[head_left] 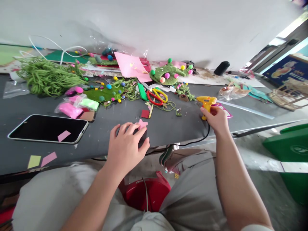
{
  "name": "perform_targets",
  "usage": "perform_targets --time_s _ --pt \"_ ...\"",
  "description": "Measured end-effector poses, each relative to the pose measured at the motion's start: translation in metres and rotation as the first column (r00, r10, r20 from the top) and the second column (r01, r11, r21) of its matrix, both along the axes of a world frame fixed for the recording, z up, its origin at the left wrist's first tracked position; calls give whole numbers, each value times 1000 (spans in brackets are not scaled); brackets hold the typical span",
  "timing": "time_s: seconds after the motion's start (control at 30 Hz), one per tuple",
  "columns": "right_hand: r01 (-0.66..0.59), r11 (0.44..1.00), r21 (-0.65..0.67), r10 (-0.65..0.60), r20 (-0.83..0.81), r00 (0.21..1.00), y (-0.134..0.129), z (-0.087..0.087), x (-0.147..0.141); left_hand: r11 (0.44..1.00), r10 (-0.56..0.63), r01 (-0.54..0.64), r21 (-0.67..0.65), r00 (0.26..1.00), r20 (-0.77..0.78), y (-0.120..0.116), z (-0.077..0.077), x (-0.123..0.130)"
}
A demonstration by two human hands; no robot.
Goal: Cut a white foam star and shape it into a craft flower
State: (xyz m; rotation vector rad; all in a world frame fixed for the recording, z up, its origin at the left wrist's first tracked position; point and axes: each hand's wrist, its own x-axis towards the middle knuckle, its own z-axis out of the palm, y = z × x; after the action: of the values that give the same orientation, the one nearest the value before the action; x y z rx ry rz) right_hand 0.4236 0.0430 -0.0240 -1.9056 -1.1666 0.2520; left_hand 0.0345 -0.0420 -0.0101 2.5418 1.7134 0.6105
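Note:
Near the front edge of the grey table (173,128), my left hand (127,144) lies palm down with its fingers apart. Its fingertips touch a small pink paper star (142,124) on the table. Further right, my right hand (215,118) is closed round the handle of a yellow glue gun (207,102), whose nozzle points left. A black cord runs from the gun's handle down to the table edge. Between the hands and the back lie red-handled scissors (154,98), yellow-handled scissors (160,95) and a small red square (145,114).
At the left are a phone (48,128), green yarn (51,77) and pink bags (71,109). Green pieces with coloured pompoms (168,73) and pink paper (131,65) lie along the wall. A green bin (286,141) stands at the right.

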Motion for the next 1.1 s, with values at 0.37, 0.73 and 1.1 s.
perform_targets --time_s 0.37,0.73,1.1 --pt "-49 941 334 59 -17 998 -45 16 -58 1000 -14 14 -12 1000 12 0 2 0" --pt "-857 512 -59 851 173 497 1 32 -193 1000 10 -10 -28 1000 19 1 2 -1" --pt "-807 581 -105 809 -32 587 30 24 -214 997 31 -22 -81 993 114 7 -1 -2"
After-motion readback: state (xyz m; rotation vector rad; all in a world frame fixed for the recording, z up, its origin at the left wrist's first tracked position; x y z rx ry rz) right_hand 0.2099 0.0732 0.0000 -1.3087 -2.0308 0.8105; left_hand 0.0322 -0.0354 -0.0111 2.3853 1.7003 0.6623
